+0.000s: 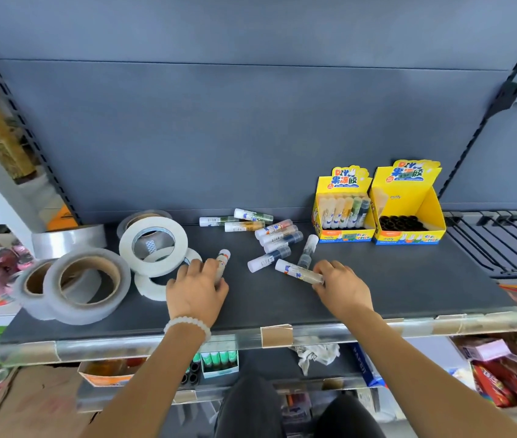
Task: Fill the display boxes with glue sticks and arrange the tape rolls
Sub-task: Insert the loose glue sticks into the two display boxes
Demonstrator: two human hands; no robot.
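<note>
two hands (pixel 198 287) (pixel 339 286) on glue sticks (pixel 277 237), mid-shelf (pixel 409 279)

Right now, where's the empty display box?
The empty box stands at the shelf's back right, right of the filled box, against the back panel.

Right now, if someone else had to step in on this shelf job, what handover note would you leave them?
Left hand: closed on one glue stick beside the tape rolls.
Right hand: gripping another glue stick lying on the shelf.
Left display box: a row of sticks standing in it.
Right display box: only a few dark items at the bottom.
Loose glue sticks: scattered mid-shelf, about ten.
Tape rolls: jumbled at the left, some leaning or overlapping.
Left to do: box the loose sticks, mainly into the right box, then arrange the tape.
</note>
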